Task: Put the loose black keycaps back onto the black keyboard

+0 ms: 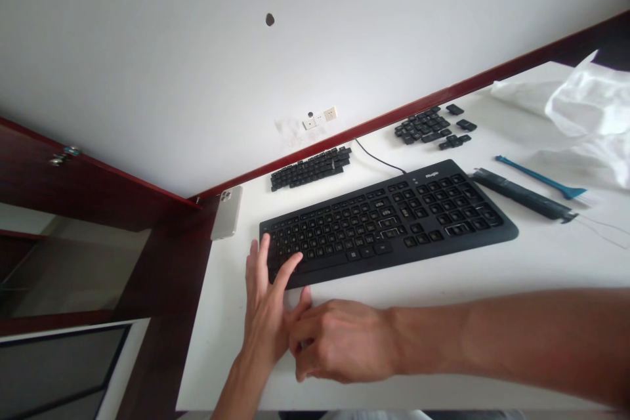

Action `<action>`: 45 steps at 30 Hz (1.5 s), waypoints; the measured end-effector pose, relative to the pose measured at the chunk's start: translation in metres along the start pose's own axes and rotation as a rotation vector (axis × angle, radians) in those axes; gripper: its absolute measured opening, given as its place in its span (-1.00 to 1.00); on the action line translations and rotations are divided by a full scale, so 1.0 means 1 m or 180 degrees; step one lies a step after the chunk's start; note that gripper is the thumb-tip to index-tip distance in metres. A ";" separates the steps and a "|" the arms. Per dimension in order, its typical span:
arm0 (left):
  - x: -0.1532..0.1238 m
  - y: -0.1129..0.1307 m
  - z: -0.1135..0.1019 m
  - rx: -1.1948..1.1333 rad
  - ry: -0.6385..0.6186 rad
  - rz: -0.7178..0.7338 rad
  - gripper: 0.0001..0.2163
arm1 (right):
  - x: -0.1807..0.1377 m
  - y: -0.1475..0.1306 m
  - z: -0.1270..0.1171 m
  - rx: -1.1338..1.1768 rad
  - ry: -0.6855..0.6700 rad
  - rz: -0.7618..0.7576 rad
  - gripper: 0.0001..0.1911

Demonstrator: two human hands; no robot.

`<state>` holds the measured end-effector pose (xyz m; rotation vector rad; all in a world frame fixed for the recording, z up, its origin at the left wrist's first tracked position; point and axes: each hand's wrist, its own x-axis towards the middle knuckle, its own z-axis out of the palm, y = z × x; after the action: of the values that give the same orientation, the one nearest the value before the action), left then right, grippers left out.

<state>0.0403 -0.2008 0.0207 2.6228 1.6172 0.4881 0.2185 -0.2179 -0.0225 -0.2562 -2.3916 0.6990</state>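
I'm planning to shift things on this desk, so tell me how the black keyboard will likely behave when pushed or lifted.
The black keyboard is probably stiff: its long body lies straight and flat. It seems unlikely to roll or tip, being low and broad. Its cable runs toward the wall, so it may tug if moved far.

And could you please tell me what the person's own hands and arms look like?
The ungloved left hand and ungloved right hand have bare, slim fingers, with no ring in view. The left forearm and right forearm are uncovered as far as the picture shows: no sleeve, watch or bracelet appears.
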 end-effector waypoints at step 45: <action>0.000 -0.003 0.001 -0.0030 -0.0029 0.0238 -0.57 | 0.003 -0.005 -0.014 -0.0601 0.0159 -0.0026 -0.79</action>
<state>0.0384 -0.1994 0.0194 2.6824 1.5151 0.4845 0.2250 -0.2152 -0.0091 -0.3385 -2.4111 0.4575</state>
